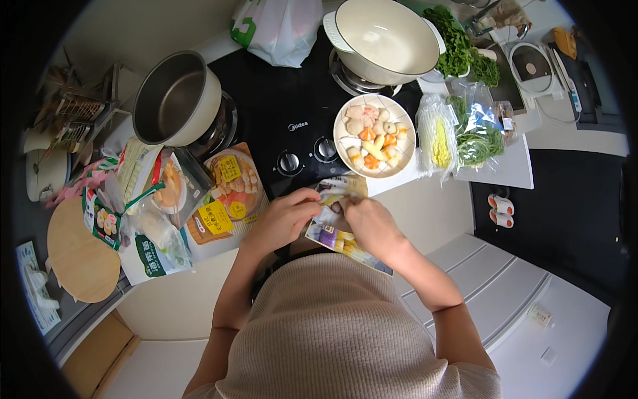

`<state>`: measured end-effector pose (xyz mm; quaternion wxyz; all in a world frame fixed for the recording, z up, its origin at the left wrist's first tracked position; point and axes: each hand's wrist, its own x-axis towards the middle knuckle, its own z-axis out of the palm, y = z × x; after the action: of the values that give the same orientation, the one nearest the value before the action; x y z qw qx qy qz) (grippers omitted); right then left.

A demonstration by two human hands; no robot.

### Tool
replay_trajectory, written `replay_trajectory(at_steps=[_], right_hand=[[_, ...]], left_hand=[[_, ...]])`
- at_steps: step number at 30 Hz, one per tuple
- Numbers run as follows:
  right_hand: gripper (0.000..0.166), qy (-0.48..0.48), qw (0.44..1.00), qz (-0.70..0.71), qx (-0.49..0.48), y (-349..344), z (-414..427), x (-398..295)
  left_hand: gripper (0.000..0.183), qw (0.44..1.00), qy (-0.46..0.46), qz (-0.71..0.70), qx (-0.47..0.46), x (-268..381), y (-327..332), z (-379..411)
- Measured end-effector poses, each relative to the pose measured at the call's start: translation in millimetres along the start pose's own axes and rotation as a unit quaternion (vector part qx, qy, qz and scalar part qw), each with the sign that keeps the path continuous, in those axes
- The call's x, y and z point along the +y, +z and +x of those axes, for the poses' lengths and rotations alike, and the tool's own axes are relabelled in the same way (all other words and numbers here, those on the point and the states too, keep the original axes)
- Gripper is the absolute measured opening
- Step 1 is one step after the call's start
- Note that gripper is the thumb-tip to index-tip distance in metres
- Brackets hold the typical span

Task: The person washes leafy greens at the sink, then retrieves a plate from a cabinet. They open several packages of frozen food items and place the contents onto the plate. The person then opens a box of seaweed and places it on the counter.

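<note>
Just in front of my body, a printed plastic food package (pixel 344 240) is held between my two hands near the counter's front edge. My left hand (pixel 285 219) pinches it from the left, and a small yellow piece (pixel 330 200) shows by its fingertips; I cannot tell if that is food or part of the wrapper. On the right side, my right hand (pixel 373 224) is curled over the upper part of the package, its fingertips partly hidden. A round white plate (pixel 340 158) lies just beyond, bearing several fish balls, orange-and-white pieces and yellow pieces.
On the Midea gas hob (pixel 279 90) stand a deep saucepan (pixel 174 102) at left and a cream casserole pot (pixel 389 40) at right. A plastic bag (pixel 279 32) sits behind. Food packets (pixel 232 192) and a wooden board (pixel 82 254) lie left; bagged greens (pixel 473 134) and cabbage (pixel 438 132) lie right.
</note>
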<state>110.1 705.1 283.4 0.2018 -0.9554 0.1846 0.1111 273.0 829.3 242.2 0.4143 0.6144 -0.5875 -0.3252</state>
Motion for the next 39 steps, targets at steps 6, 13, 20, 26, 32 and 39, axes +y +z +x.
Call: replay_trajectory(at_steps=[6, 13, 20, 26, 32, 39], right_hand=[[0.009, -0.011, 0.996, 0.086, 0.027, 34, 13, 18], [0.010, -0.042, 0.999, 0.005, -0.010, 47, 16, 27], [0.008, -0.087, 0.991, -0.101, -0.003, 62, 6, 33], [0.007, -0.083, 0.994, -0.069, -0.022, 73, 7, 42], [0.005, -0.071, 0.995, -0.059, 0.020, 81, 5, 42], [0.004, -0.037, 0.996, 0.080, 0.023, 48, 12, 43]], left_hand=[[0.014, 1.000, 0.019, 0.017, -0.007, -4, 0, -5], [0.056, 0.990, -0.077, 0.063, -0.103, -19, 21, 4], [0.066, 0.981, -0.071, 0.121, -0.135, -40, 39, 16], [0.077, 0.980, -0.044, 0.130, -0.144, -50, 43, 26], [0.078, 0.988, -0.014, 0.076, -0.131, -56, 39, 27], [0.079, 0.970, -0.133, -0.138, -0.148, -77, 39, 17]])
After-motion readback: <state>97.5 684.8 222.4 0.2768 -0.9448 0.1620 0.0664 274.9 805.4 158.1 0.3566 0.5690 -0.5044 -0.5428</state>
